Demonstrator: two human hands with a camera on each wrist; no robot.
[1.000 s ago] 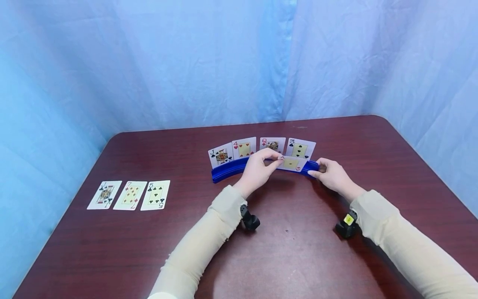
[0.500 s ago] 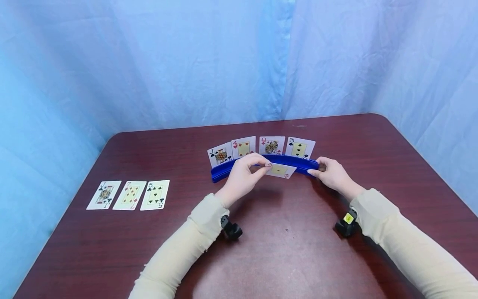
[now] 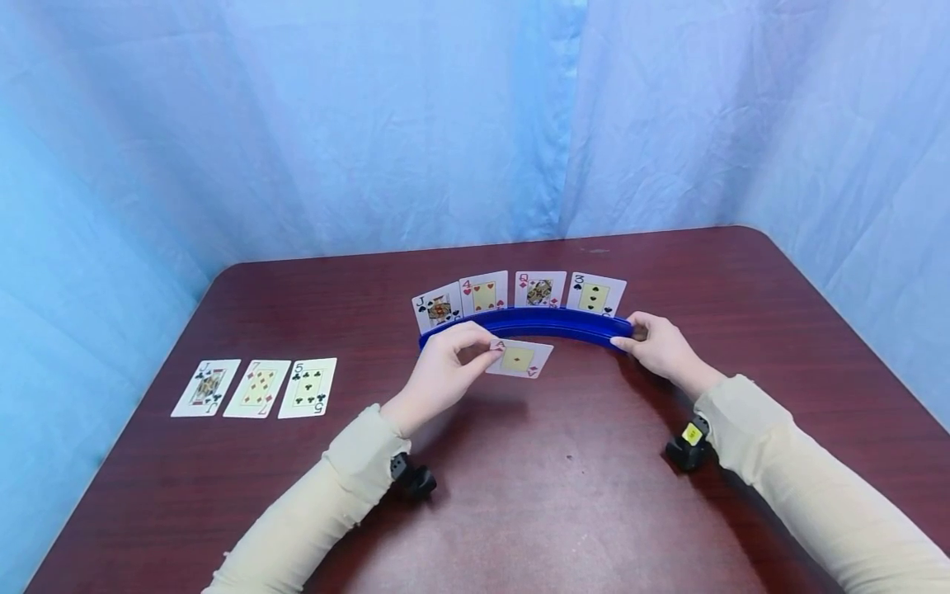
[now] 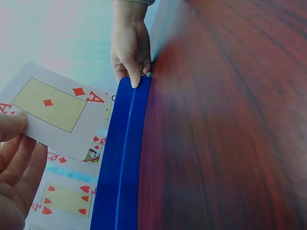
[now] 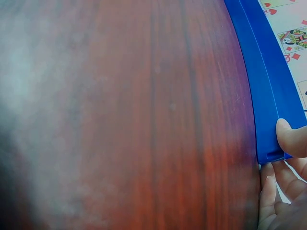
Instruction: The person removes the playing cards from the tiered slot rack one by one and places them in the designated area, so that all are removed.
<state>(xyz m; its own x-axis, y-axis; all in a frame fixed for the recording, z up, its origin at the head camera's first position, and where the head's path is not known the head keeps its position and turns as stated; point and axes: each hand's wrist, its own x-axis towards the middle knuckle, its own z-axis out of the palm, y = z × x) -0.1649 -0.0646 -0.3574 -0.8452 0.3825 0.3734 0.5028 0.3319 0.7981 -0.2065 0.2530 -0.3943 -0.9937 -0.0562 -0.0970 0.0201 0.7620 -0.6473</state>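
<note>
Between thumb and fingers my left hand (image 3: 444, 371) pinches the ace of diamonds (image 3: 519, 360) by its left corner, face up and in front of the rack. A curved blue card holder (image 3: 564, 322) stands on the table, its left end partly hidden by that hand. My right hand (image 3: 664, 346) grips the holder's right end, thumb on the front face and fingers round the end, as the right wrist view shows. Upright in the holder are the jack of spades (image 3: 438, 308), the four of hearts (image 3: 485, 292), the queen of diamonds (image 3: 540, 289) and the three of spades (image 3: 596, 294).
Three cards lie face up at the left of the dark red table (image 3: 594, 511): a jack of clubs (image 3: 206, 388), a seven of diamonds (image 3: 257, 388) and a five of clubs (image 3: 308, 388). Light blue curtains (image 3: 371, 124) hang behind the table and along its sides.
My left hand has drawn the ace of diamonds away from the holder's right half, leftward and toward me. The right hand and the holder have stayed in place.
</note>
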